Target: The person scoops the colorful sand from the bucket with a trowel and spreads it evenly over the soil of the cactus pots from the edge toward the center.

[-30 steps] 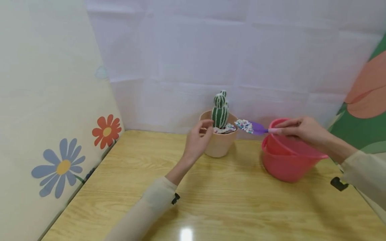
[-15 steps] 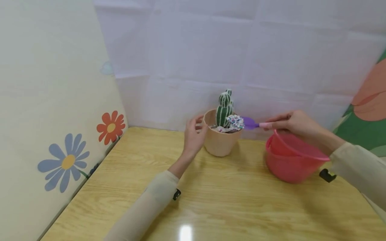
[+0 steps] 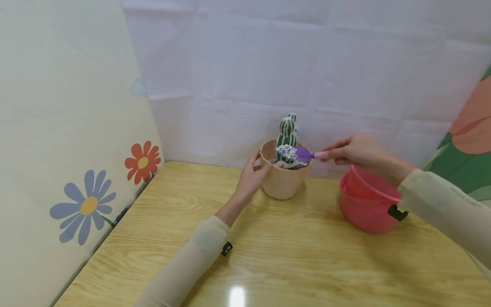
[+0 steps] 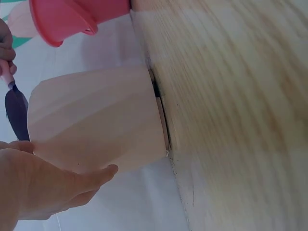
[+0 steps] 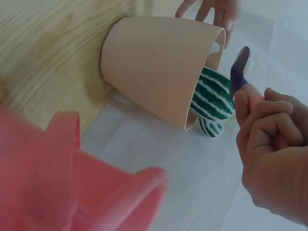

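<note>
left hand point(image 3: 250, 179) steadies pot point(image 3: 281, 183) | right hand point(image 3: 354, 150) pinches scoop point(image 3: 297, 153) level

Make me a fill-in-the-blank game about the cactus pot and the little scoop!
1. The right hand holds a purple scoop heaped with tiny ____ beads.
2. The left hand touches the ____ pot.
3. Inside the pot stands a green striped ____.
4. Right of the pot, on the wooden table, sits a ____ bucket.

Missing words: colourful; beige; cactus; red
</note>
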`<state>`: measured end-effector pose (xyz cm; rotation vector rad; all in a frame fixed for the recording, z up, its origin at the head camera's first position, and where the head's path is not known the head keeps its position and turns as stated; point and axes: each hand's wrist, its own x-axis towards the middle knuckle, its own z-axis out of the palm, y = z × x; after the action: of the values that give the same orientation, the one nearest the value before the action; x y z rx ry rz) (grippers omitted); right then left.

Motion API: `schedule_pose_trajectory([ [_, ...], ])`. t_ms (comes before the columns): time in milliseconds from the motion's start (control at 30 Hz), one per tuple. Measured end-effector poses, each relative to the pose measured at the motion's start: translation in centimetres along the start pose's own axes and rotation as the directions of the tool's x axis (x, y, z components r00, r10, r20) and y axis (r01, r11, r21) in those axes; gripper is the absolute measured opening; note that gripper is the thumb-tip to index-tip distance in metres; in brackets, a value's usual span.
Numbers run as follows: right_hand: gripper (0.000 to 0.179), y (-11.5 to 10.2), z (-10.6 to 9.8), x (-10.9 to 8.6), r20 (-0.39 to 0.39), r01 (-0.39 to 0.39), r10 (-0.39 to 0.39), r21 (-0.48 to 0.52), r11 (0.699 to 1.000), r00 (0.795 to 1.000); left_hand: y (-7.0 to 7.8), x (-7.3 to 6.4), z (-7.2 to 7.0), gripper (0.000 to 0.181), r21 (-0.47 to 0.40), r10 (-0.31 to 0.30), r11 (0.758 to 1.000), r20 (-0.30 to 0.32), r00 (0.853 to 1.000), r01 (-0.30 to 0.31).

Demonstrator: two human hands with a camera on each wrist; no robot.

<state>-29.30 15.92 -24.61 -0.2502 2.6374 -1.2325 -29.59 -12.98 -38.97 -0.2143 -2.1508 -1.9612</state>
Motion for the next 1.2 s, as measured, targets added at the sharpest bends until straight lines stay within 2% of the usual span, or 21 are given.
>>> schedule_pose_trajectory([
  [233,0.046,0.0,1.2,0.9,0.055,-0.016,0.007,0.151,0.988,0.998,-0.2,0.2,0.1,0.065,-0.028,-0.018,0.999,0.008,1.000,0.018],
  [433,0.049,-0.2,2.4,1.6,0.079,-0.041,0.023,0.227,0.973,0.997,-0.2,0.2,0.2,0.068,-0.038,-0.031,0.999,0.011,0.999,0.032],
  [567,0.042,-0.2,2.9,1.9,0.094,-0.050,0.025,0.280,0.959,0.995,-0.1,0.0,0.3,0.068,-0.065,-0.036,0.997,0.020,0.999,0.037],
  [867,0.009,-0.6,3.4,2.3,0.111,-0.113,0.072,0.432,0.895,0.991,0.1,0.0,0.8,0.068,-0.083,-0.026,0.996,0.021,0.999,0.028],
  [1200,0.007,-0.9,3.8,3.0,0.179,-0.200,0.124,0.513,0.835,0.976,-0.1,0.1,0.7,0.067,-0.097,-0.023,0.995,0.033,0.999,0.026],
])
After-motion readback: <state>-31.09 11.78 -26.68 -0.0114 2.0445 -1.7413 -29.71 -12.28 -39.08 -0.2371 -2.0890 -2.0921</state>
